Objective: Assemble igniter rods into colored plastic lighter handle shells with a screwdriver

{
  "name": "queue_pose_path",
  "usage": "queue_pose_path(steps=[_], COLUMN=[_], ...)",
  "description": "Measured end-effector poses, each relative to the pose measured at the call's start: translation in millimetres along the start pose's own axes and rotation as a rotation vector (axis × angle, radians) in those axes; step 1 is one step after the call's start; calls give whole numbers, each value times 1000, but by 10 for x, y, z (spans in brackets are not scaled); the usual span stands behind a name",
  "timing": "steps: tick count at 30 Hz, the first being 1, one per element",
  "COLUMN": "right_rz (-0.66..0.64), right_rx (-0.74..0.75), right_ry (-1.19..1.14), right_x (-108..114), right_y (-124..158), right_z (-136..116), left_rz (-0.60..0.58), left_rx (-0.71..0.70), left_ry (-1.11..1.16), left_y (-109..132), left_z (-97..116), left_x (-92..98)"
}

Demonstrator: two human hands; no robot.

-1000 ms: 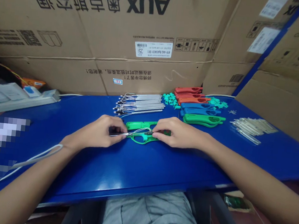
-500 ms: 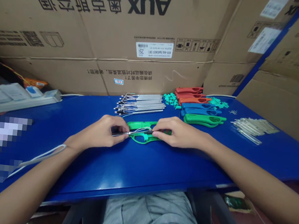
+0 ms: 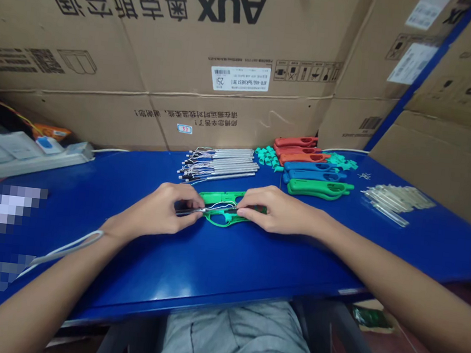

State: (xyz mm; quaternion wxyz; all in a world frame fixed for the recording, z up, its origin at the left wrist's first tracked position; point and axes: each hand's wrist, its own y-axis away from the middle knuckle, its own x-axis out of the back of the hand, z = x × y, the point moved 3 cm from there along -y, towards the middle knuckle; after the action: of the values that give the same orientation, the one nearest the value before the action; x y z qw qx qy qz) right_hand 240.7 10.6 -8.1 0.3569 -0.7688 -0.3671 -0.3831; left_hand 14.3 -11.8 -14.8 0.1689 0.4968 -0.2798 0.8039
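Note:
A green lighter casing [image 3: 221,196] lies open on the blue table, with a teal trigger piece [image 3: 228,217] at its looped handle. Pinched in my left hand [image 3: 169,207] is a thin metal lighter tube [image 3: 185,212] at the casing's left end. Thin white wires [image 3: 221,203] run from the tube across the casing toward my right hand [image 3: 276,209]. The fingertips of that hand are closed on a small dark part at the wires' right end, over the casing. My fingers hide much of this part and the casing's right end.
Behind my hands lies a row of metal tubes with wires [image 3: 223,167]. To its right are small teal pieces [image 3: 266,157] and red, orange, blue [image 3: 315,171] and green casings [image 3: 320,189]. Clear plastic strips [image 3: 396,202] lie farther right. A power strip [image 3: 52,160] stands left; cardboard [image 3: 115,74] walls the back.
My right fingertips have shifted slightly left along the wires' end. The whole view has drifted a little; my left hand keeps its pinch on the tube.

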Motion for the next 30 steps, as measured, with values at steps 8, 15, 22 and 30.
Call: queue_pose_path(steps=[8, 15, 22, 30], right_rz=[23, -27, -9, 92], right_rx=[17, -13, -3, 18], right_ry=[-21, 11, 16, -8], right_x=[14, -7, -14, 30], right_y=[3, 6, 7, 4], right_z=[-18, 17, 17, -32], left_rz=[-20, -43, -50, -75], left_rx=[-46, -43, 26, 91], left_ry=[-26, -34, 23, 92], left_y=[-20, -25, -16, -16], left_z=[70, 62, 45, -22], left_x=[-18, -41, -46, -53])
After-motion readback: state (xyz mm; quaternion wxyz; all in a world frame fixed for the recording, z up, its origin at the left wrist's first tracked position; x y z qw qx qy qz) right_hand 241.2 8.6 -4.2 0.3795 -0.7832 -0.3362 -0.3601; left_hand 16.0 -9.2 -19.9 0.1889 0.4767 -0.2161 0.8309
